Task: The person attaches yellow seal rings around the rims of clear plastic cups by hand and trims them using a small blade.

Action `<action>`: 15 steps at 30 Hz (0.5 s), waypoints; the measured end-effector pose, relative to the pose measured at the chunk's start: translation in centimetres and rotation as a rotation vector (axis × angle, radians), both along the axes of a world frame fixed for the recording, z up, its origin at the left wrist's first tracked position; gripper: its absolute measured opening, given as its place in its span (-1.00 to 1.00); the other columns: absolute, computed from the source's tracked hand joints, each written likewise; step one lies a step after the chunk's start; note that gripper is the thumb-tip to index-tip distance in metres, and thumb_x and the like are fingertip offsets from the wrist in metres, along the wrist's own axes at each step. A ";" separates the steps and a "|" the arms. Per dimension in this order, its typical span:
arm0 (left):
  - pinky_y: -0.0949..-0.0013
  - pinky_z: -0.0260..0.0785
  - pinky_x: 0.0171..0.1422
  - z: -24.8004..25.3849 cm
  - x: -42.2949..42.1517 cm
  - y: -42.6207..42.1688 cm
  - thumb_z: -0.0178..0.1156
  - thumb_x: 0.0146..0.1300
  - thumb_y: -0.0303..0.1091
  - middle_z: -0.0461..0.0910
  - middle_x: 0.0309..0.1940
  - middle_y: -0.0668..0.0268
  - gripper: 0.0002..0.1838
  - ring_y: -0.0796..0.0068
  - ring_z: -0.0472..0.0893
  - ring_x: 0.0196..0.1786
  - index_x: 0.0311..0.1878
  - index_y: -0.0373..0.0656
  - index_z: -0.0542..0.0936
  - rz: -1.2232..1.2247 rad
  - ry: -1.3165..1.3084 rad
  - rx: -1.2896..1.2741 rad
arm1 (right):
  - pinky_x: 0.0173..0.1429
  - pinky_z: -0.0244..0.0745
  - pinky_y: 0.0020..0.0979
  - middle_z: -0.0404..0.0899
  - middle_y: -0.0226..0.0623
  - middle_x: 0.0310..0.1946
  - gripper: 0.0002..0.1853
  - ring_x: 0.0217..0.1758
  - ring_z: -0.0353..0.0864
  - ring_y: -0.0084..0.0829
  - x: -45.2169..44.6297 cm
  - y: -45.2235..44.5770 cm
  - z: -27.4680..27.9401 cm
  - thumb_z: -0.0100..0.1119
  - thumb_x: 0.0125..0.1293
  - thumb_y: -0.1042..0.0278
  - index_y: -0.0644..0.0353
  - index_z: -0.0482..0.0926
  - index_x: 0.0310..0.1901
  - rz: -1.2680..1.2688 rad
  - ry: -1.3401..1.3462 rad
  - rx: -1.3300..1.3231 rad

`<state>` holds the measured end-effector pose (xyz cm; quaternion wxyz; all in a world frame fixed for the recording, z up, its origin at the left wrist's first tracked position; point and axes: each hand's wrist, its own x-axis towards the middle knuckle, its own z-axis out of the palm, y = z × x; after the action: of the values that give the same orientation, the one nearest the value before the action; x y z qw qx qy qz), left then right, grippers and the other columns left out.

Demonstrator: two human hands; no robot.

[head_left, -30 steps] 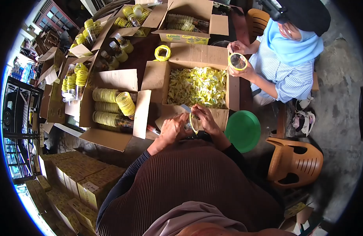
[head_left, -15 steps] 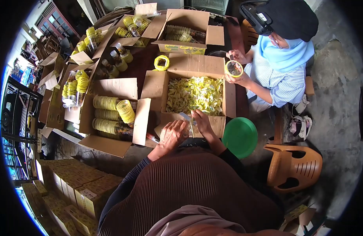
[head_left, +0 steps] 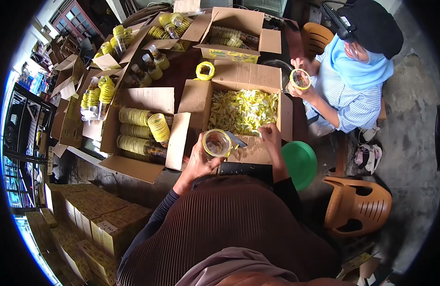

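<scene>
While stacked cups point(head_left: 134, 129) lie boxed, the left hand point(head_left: 199, 158) grips another cup point(head_left: 217, 153); whether the right hand point(head_left: 271, 135) pinches anything is unclear.

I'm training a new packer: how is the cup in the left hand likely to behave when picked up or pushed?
The cup in the left hand looks see-through and thin, like plastic, so it is probably light and may flex if squeezed. Its rim is round, so it would likely roll if pushed while on its side.
</scene>
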<state>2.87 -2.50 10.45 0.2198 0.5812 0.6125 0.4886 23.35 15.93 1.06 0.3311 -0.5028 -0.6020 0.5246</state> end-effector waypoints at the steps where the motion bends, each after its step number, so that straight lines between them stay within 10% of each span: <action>1: 0.14 0.41 0.13 -0.1 -0.1 -0.1 0.45 -0.08 -0.33 0.50 -0.07 0.00 -0.24 -0.04 0.56 -0.03 0.18 -0.34 0.29 -0.017 -0.026 0.030 | -0.33 0.43 -0.51 0.51 -0.31 -0.42 -0.70 -0.32 0.56 -0.50 0.1 0.9 -1.3 0.34 0.22 0.40 0.25 0.51 -0.05 0.091 -0.041 -0.072; 5: 0.12 0.41 0.13 0.7 -0.4 -0.1 0.45 -0.04 -0.36 0.49 -0.05 -0.02 -0.29 -0.05 0.54 0.00 0.16 -0.33 0.31 0.001 0.172 0.042 | 0.11 0.54 -0.39 0.22 -0.06 0.30 -0.32 0.25 0.47 -0.21 -1.5 0.7 -0.6 0.33 0.16 0.55 0.10 0.28 0.31 0.180 0.026 0.267; 15: 0.19 0.46 0.03 -0.9 -0.3 0.4 0.50 -0.04 -0.35 0.56 -0.09 -0.01 -0.27 0.06 0.60 -0.06 0.13 -0.34 0.28 0.114 -0.025 -0.081 | -0.09 0.58 -0.27 0.61 -0.11 -0.21 -0.81 -0.19 0.66 -0.19 -2.4 -2.4 -3.0 0.30 0.17 0.46 0.23 0.58 -0.17 0.362 -0.165 0.348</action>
<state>2.54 -2.11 9.57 0.2227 0.5298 0.6610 0.4824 21.00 13.58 -1.90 0.2630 -0.3634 -0.7882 0.4212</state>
